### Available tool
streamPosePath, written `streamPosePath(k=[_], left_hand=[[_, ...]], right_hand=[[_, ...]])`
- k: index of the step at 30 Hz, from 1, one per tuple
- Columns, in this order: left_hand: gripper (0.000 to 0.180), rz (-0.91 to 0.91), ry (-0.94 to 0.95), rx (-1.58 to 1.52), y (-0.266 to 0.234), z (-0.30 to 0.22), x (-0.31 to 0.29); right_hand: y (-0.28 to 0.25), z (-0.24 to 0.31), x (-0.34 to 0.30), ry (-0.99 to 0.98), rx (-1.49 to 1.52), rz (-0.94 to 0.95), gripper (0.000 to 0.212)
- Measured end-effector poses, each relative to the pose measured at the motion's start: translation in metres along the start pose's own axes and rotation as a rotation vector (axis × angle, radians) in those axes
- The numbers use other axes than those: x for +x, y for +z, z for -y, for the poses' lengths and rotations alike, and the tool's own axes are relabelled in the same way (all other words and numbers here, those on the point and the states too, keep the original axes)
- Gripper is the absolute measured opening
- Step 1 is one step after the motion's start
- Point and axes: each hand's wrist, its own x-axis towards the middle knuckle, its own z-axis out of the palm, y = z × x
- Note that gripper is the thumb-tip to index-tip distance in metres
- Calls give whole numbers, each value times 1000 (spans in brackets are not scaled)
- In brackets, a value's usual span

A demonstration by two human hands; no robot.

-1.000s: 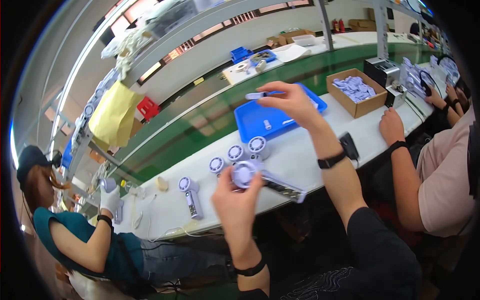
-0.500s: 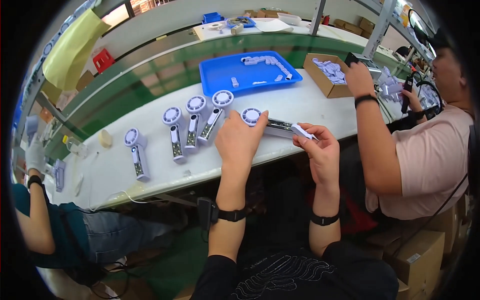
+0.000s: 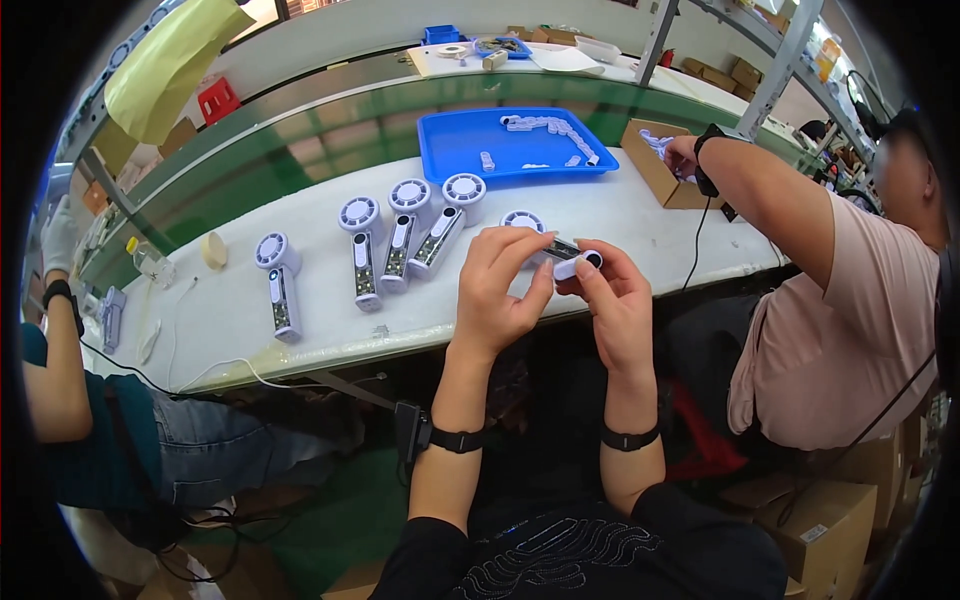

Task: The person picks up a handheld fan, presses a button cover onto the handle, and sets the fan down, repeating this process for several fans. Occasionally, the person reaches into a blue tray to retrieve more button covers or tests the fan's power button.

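A lavender handheld fan (image 3: 523,218) lies tilted behind my fingers, its round grille up and left, with circuit parts showing in its handle. My left hand (image 3: 497,288) is closed around the near side of that handle, thumb below and fingertips above; the fingers hide part of it. Between thumb and fingers my right hand (image 3: 622,305) pinches a small lavender cover (image 3: 572,266) with a dark round end, held against or just in front of the handle. Several similar fans, a nearer one (image 3: 440,238) among them, lie to the left with open-faced handles.
Beyond the fans sits a blue tray (image 3: 440,158) with small lavender covers. A cardboard box (image 3: 660,180) of lavender parts stands right of it, with a co-worker's hand (image 3: 682,155) reaching in. At left are a bottle (image 3: 150,262), a tape roll (image 3: 214,250) and another person's gloved hand (image 3: 60,240).
My right hand has moved left, closer to my left hand, and turned the cover so its dark round end shows. The right co-worker's arm has swung across to the box.
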Motion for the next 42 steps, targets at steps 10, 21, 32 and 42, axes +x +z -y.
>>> streamPosePath(k=[10,21,32,42], left_hand=[[16,6,-34,-182,-8,1,1],[20,210,7,9,-10,24,50],[22,770,-149,-189,-6,51,55],[20,710,-156,-34,0,44,53]], right_hand=[[34,-6,-1,-70,115,-90,48],[-25,9,48,-427,-894,112,29],[-45,-20,49,-293,-630,205,21],[-50,-24,60,-103,-425,184,21]])
